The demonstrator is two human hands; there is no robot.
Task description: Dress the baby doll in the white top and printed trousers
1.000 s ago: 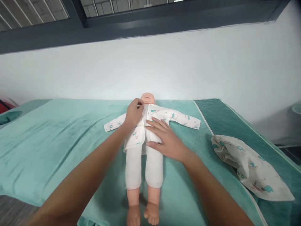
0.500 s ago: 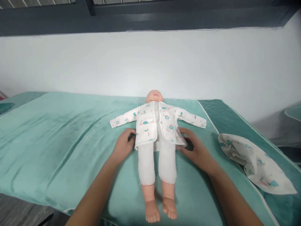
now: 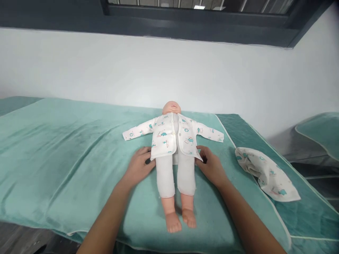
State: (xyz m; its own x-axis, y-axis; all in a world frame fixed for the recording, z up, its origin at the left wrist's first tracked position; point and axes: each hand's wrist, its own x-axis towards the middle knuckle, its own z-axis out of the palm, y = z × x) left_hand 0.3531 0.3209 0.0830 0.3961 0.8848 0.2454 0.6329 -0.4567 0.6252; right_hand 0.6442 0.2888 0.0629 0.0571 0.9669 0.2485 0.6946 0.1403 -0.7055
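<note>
A baby doll [image 3: 172, 107] lies on its back, feet toward me, in an unfastened white baby jacket [image 3: 162, 139] with teal and red prints. Its sleeves are spread out to both sides, and the front edges lie slightly apart over the white body. At the lower left corner of the jacket, my left hand [image 3: 140, 164] has thumb and fingers closed on the hem. My right hand [image 3: 210, 165] pinches the opposite hem corner, its fingertips partly behind the cloth. White cloth legs [image 3: 165, 176] reach down to bare plastic feet [image 3: 173, 222].
A crumpled printed cloth garment [image 3: 272, 176] lies to the right on the darker green strip of the bed cover [image 3: 79, 158]. Behind the bed rises a white wall [image 3: 132, 70] under a dark window frame [image 3: 185, 28]. Another green-covered surface [image 3: 323, 132] stands at far right.
My right hand has come in closer to the doll and draws the right hem corner, which no longer flares out. My left hand has closed on the left hem. The view has shifted slightly.
</note>
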